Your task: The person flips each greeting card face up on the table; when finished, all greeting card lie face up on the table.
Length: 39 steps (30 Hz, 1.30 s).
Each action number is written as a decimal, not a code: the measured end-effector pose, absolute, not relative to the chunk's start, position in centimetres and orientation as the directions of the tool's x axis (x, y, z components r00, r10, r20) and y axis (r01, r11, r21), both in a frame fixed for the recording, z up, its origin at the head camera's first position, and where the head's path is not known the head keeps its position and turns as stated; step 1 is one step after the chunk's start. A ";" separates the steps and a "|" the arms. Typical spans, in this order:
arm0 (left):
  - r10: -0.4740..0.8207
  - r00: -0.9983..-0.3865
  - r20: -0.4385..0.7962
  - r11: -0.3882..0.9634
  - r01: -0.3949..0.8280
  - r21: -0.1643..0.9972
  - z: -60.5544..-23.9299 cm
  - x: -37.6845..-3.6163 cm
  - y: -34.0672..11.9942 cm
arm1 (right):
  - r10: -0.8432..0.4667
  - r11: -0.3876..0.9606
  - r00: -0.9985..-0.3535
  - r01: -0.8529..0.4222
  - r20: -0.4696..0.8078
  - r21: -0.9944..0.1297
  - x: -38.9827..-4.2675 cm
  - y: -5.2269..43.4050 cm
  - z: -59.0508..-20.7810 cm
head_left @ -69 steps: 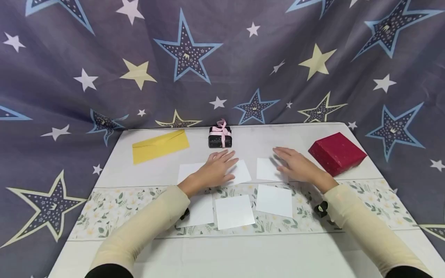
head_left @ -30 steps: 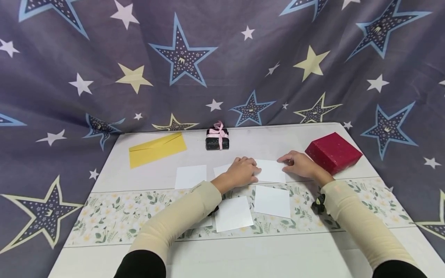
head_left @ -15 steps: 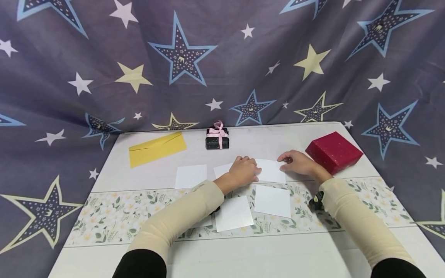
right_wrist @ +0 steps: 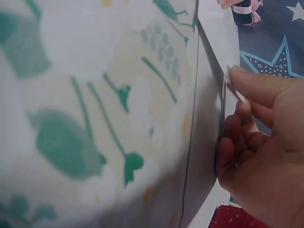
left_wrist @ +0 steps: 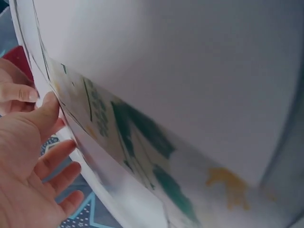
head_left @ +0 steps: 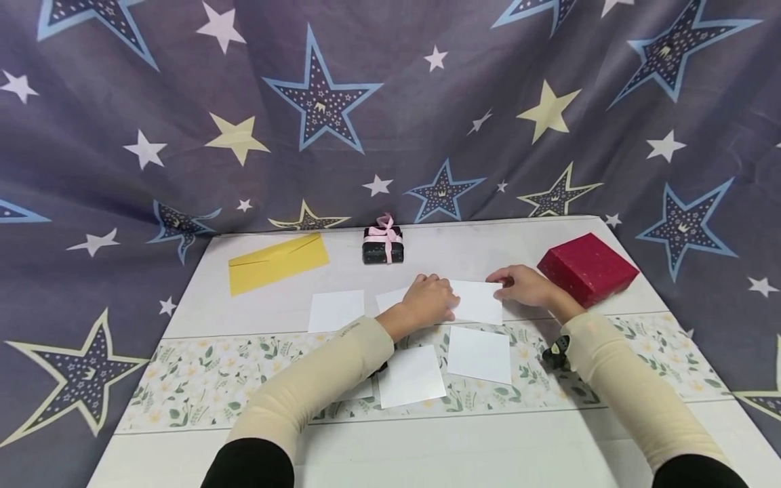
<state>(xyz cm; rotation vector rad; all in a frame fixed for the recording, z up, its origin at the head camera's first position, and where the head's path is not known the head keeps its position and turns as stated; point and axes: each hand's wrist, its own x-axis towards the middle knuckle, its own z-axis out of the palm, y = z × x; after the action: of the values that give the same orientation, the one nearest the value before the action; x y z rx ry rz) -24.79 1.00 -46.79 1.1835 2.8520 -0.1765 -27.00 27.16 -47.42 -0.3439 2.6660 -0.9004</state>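
Several white square cards lie in two rows on the table. The back-right white card [head_left: 478,303] is between my two hands. At its right edge my right hand [head_left: 523,286] pinches the card's corner [right_wrist: 240,96] between thumb and index finger, as the right wrist view shows. My left hand [head_left: 425,300] is at its left edge, thumb and index finger close together there; in the left wrist view the other fingers [left_wrist: 66,175] spread apart. The left hand partly covers the back-middle card [head_left: 389,298]. In front lie a middle card [head_left: 412,377] and a right card [head_left: 481,354].
A yellow envelope [head_left: 278,263] lies back left, near a small black box [head_left: 382,251] tied with pink ribbon. To the right stands a red box [head_left: 588,270], close to my right forearm. A floral strip [head_left: 213,379] crosses the white table. A star-patterned cloth [head_left: 390,102] hangs behind.
From its place over the left and middle back cards, my left hand has moved right to the back-right card. My right hand has closed on that card's right edge. Little differs over the last second.
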 end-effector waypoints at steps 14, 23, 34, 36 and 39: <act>0.496 -0.860 0.123 0.858 0.507 0.082 -45.6 -25.7 0.7 | -0.334 0.689 -0.942 -0.225 -0.025 -0.689 -26.8 27.6 -46.1; 0.414 -0.905 0.095 0.839 0.420 0.346 -45.3 -25.8 0.2 | -0.319 0.710 -0.947 -0.264 0.036 -0.653 -26.1 27.5 -45.3; 0.455 -0.881 0.127 0.746 0.455 0.485 -45.6 -26.5 -0.5 | -0.330 0.636 -0.940 -0.289 0.087 -0.715 -25.1 27.7 -45.5; 0.470 -0.873 0.130 0.725 0.466 0.507 -45.5 -26.6 -0.6 | -0.334 0.633 -0.937 -0.304 0.104 -0.712 -24.9 27.7 -45.6; 0.489 -0.864 0.120 0.698 0.470 0.540 -45.4 -26.7 -0.8 | -0.349 0.633 -0.925 -0.352 0.152 -0.690 -24.7 27.9 -45.7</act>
<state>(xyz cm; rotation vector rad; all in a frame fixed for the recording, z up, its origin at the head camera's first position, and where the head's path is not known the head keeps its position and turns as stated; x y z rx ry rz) -26.66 -0.82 -45.40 0.8092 2.8648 0.8969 -24.70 27.85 -45.70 -0.6104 2.8421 -1.2021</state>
